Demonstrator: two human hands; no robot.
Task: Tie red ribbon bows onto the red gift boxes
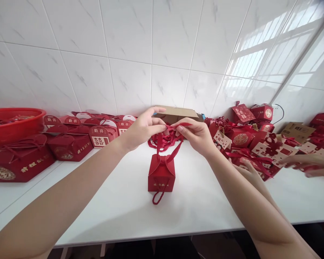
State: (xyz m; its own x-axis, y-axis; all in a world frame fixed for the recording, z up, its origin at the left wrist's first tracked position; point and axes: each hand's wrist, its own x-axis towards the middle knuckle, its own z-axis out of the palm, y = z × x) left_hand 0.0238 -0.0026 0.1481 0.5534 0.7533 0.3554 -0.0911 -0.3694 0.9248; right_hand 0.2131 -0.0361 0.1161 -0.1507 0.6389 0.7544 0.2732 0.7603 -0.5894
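Note:
A small red gift box (pixel 162 176) with gold lettering stands upright on the white table, a twisted cord loop hanging from its front. From its top rise two strands of red ribbon (pixel 173 154), which meet above it between my hands. My left hand (pixel 146 127) pinches the ribbon between thumb and a finger, its other fingers stretched out. Close by on the right, my right hand (pixel 196 133) pinches the ribbon too, thumb against fingers. Behind them lies a heap of loose red ribbon (pixel 162 142), partly hidden by my hands.
Red boxes (pixel 70 144) line the left side near a red plastic basin (pixel 16 126). An open cardboard box (pixel 178 112) stands against the tiled wall. Decorated boxes (pixel 240 138) pile up on the right, where another person's hands (pixel 252 176) are at work.

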